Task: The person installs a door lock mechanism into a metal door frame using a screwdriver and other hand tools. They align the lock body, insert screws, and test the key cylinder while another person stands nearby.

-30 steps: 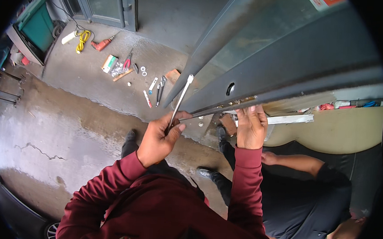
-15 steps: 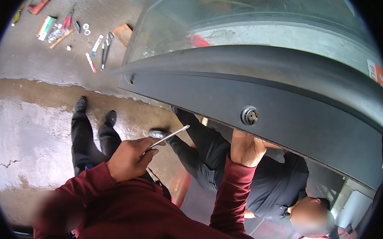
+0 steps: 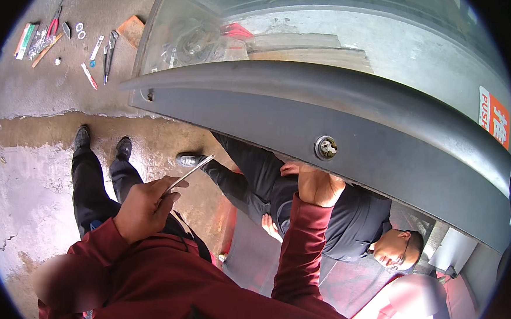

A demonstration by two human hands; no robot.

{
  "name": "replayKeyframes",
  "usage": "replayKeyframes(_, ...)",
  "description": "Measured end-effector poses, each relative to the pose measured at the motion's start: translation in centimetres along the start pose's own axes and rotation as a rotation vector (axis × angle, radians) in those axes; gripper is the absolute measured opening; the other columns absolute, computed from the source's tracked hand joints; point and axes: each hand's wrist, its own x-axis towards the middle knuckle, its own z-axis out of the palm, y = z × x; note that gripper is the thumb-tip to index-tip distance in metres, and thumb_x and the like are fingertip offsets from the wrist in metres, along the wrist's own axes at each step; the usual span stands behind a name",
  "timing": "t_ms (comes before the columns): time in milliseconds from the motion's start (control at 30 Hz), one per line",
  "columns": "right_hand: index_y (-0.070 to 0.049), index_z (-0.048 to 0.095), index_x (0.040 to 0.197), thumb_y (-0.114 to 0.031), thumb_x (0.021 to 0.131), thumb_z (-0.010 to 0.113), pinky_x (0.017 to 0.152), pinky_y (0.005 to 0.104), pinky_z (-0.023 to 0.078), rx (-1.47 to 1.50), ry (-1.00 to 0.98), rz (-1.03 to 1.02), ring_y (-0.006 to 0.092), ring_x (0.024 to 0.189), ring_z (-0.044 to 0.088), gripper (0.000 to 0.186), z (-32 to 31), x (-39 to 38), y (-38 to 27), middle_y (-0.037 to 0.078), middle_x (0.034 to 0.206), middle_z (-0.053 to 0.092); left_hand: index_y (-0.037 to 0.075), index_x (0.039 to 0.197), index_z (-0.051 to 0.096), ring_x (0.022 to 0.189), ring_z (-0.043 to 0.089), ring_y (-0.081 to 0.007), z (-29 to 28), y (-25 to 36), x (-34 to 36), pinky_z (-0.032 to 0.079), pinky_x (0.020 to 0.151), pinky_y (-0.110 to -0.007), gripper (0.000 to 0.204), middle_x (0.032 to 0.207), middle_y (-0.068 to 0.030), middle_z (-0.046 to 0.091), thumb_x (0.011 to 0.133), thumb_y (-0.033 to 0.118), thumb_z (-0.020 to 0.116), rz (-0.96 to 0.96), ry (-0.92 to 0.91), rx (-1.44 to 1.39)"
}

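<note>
My left hand (image 3: 145,207) is closed around a thin flat metal strip (image 3: 191,171) that points up and to the right, held in front of my red-sleeved chest. My right hand (image 3: 318,185) reaches up and grips the lower edge of a dark grey door frame (image 3: 304,124) held nearly horizontal above me. A round lock cylinder (image 3: 326,147) sits in the frame just above that hand. The door's glass pane (image 3: 309,40) stretches away above the frame.
A person in dark clothes (image 3: 299,203) crouches under the door, close to my right arm. My shoes (image 3: 101,144) stand on cracked concrete. Several hand tools (image 3: 70,40) lie scattered on the floor at upper left, beside a wooden block (image 3: 132,29).
My view has swung from the door's edge to beneath the frame. My left hand has come down with the metal strip, away from the door. My right hand stays on the frame's edge.
</note>
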Motion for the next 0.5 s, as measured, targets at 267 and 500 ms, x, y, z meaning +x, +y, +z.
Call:
replayKeyframes(267,-0.007,0.063,0.129,-0.014,0.086,0.076,0.099,0.0505,0.052,0.033,-0.097,0.084,0.0275,0.122,0.060,0.045,3.2,0.5,-0.3,0.009,0.128,0.067,0.001,0.124,0.064,0.059,0.059,-0.0217,0.0,-1.0,-0.9,0.048,0.060,-0.031,0.030,0.077,-0.0190,0.064,0.094,-0.002,0.061,-0.089,0.004,-0.034)
replayKeyframes(500,-0.013,0.065,0.124,-0.019,0.088,0.076,0.076,0.0400,0.056,-0.003,-0.062,0.038,0.0239,0.106,0.065,0.038,4.3,1.3,0.2,0.006,0.120,0.069,0.000,0.120,0.065,0.056,0.039,-0.0082,0.3,-0.7,-1.3,0.033,0.053,-0.028,0.028,0.063,-0.0015,0.045,0.095,-0.003,0.055,-0.075,0.065,-0.099)
